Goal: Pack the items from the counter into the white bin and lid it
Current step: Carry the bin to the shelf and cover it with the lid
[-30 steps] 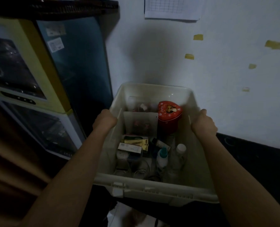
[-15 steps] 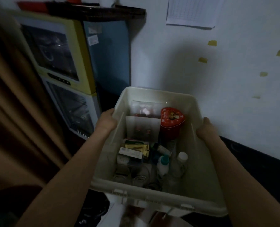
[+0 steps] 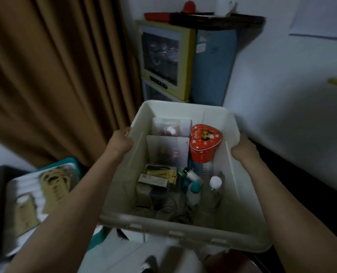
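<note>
Both hands had the white bin [image 3: 185,230] up in the air, no lid on it yet. Left hand [image 3: 120,141] was curled over the left rim, right hand [image 3: 243,149] over the right rim, bin hanging btwn them. Prob fairly heavy w/ all that inside, and thin plastic walls likely flex, so gripping the rims mid-side seemed the sane spot imo. Inside, btwn the hands: red heart tin [image 3: 204,143] closer to the right hand, clear packets [image 3: 168,142] nearer the left. Towards the wrists: small boxes [image 3: 157,177], bottles [image 3: 215,187], some glass jars, so fragile-ish.
</note>
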Demonstrator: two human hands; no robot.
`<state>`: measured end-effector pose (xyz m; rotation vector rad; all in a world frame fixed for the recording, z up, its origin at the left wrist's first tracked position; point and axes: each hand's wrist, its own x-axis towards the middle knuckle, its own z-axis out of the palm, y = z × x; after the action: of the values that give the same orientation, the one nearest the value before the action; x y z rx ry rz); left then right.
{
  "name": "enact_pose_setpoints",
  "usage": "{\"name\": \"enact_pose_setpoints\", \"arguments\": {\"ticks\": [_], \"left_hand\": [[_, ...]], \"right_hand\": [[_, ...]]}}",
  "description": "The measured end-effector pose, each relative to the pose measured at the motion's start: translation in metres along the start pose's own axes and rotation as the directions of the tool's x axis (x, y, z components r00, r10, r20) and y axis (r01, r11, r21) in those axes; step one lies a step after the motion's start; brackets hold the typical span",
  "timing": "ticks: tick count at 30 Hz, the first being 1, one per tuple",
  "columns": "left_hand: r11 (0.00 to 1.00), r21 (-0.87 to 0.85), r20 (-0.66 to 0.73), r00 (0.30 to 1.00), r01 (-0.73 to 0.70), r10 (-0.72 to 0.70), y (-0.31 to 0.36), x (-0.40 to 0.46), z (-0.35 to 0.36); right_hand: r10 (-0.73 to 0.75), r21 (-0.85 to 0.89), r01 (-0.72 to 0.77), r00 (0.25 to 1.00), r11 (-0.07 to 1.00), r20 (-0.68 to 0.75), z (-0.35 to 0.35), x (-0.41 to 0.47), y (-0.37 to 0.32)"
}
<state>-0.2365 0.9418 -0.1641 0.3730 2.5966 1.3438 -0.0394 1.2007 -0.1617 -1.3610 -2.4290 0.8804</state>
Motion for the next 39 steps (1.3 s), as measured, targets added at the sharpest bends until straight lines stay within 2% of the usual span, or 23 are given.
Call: {"name": "enact_pose_setpoints", "arguments": {"ticks": [6, 11, 20, 26, 36, 39], "left_hand": [[0.991, -0.002, -0.218, 0.967, 0.132, -0.129, -0.064, -0.032, -0.099], [0.972, -0.064, -0.392, 0.89, 0.227, -0.234, -0.124, -0.062, -0.178], [0.925, -0.175, -0.514, 0.77, 0.338, -0.378, -0.245, -0.109, -0.324], [0.92, -0.162, -0.547, 0.744, 0.357, -0.384, -0.323, -0.126, -0.405], [0.868, -0.259, -0.622, 0.614, 0.425, -0.486, -0.414, -0.141, -0.487], [0.855, -0.239, -0.662, 0.567, 0.46, -0.49, -0.435, -0.138, -0.504]], "right_hand": [[-0.195, 0.019, 0.194, 0.97, 0.981, 0.142, 0.055, -0.031, -0.092], [-0.317, 0.034, 0.317, 0.924, 0.948, 0.216, 0.114, -0.073, -0.171], [-0.432, 0.077, 0.433, 0.835, 0.898, 0.341, 0.239, -0.181, -0.29], [-0.436, 0.074, 0.448, 0.801, 0.891, 0.411, 0.318, -0.251, -0.35], [-0.46, 0.077, 0.477, 0.775, 0.875, 0.434, 0.421, -0.324, -0.426], [-0.456, 0.07, 0.477, 0.772, 0.876, 0.443, 0.449, -0.334, -0.448]]}}
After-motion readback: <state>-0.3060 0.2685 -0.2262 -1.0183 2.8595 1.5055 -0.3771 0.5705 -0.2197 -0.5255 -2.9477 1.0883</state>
